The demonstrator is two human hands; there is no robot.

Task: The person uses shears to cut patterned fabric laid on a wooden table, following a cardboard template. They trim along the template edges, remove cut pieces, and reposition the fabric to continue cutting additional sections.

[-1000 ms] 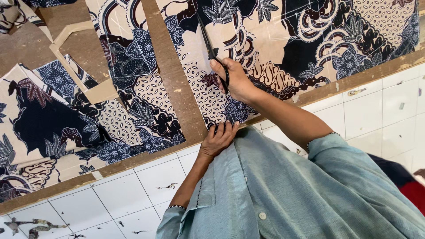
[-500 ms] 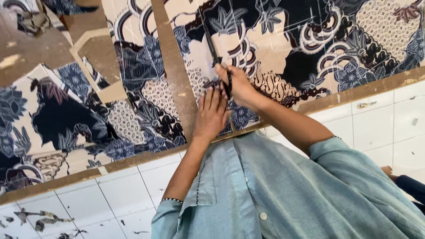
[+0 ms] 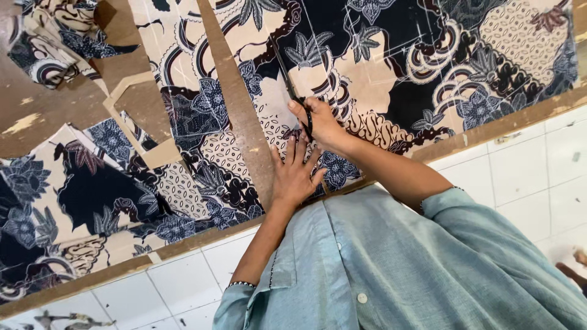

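Right hand (image 3: pixel 321 125): fingers curled closed through black scissors (image 3: pixel 292 91). Left hand (image 3: pixel 295 174): fingers spread flat, pressing batik cloth (image 3: pixel 379 73), navy-and-cream floral, chalk-lined, spread near the wooden table's (image 3: pixel 36 116) front edge.

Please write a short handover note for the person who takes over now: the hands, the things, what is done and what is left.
Left hand: open and flat, pressing the batik fabric on the wooden table.
Right hand: holds black scissors, blades in the fabric.
Done: cut pieces lie at the left.
Left: chalk lines on the big piece are uncut.
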